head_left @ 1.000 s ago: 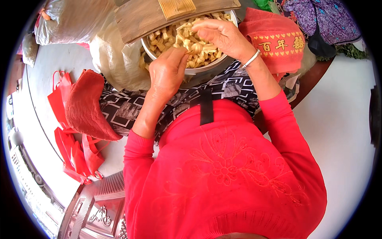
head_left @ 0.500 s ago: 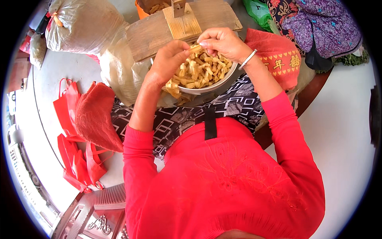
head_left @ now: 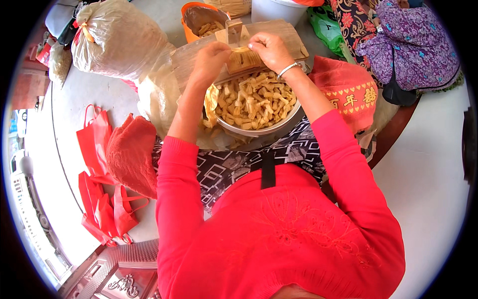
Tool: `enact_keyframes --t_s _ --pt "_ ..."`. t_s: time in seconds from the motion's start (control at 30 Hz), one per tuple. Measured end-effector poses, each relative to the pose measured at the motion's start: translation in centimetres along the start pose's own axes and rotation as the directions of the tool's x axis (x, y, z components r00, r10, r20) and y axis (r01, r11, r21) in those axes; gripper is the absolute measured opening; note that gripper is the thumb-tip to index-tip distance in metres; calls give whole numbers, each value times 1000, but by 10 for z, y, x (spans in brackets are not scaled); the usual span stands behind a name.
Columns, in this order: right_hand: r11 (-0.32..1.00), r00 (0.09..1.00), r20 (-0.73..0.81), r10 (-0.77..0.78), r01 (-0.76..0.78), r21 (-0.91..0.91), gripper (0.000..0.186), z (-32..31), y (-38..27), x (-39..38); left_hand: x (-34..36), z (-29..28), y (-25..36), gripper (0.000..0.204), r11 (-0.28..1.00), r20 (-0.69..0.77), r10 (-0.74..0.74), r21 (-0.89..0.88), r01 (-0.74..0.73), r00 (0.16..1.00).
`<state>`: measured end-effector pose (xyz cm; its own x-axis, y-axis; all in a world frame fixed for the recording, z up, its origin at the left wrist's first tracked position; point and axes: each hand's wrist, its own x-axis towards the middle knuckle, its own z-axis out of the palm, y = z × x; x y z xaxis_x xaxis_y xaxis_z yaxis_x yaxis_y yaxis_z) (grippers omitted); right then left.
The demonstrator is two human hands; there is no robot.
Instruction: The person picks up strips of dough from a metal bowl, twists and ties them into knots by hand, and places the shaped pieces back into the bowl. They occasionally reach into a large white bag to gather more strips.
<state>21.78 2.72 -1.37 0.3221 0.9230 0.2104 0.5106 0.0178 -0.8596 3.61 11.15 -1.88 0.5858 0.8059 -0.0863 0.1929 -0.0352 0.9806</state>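
Just in front of the lap, in the head view, we see a round bowl [head_left: 256,133] heaped with yellow pieces [head_left: 254,102]. It sits close against the patterned trousers [head_left: 219,172], probably so that both arms can work over it without stretching. A wooden board [head_left: 289,47] lies across its far side, which leaves the near part of the heap open to us. A small post [head_left: 233,32] stands up from the board, and we judge that it is placed midway to be within reach of either hand.

Between the two hands, near the post and above the board, is a thin yellow strip [head_left: 242,50]. The left hand [head_left: 206,62] is narrow, its fingertips pinched at the strip's left end; the right hand [head_left: 273,52] is pinched at the other end. Held from both sides like this, the strip seems to be kept level and under control. Our forearms reach forward and converge, elbows out, wrists raised over the board, with a bracelet [head_left: 289,68] on the right one.

Red towels [head_left: 341,74] [head_left: 130,154] lie at the outer ends of the trouser legs, perhaps to guard the knees. Beyond the board, an orange bucket [head_left: 186,20] holds more pieces.
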Motion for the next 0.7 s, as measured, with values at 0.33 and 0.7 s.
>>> enact_keyframes --t_s 0.33,0.7 --pt "889 923 -121 -364 306 -342 11 -2 -17 -45 -39 4 -3 12 991 -33 -56 117 60 998" --pt "949 931 362 -53 160 -272 25 -19 -43 -102 -110 17 27 21 978 369 -157 -74 197 916"
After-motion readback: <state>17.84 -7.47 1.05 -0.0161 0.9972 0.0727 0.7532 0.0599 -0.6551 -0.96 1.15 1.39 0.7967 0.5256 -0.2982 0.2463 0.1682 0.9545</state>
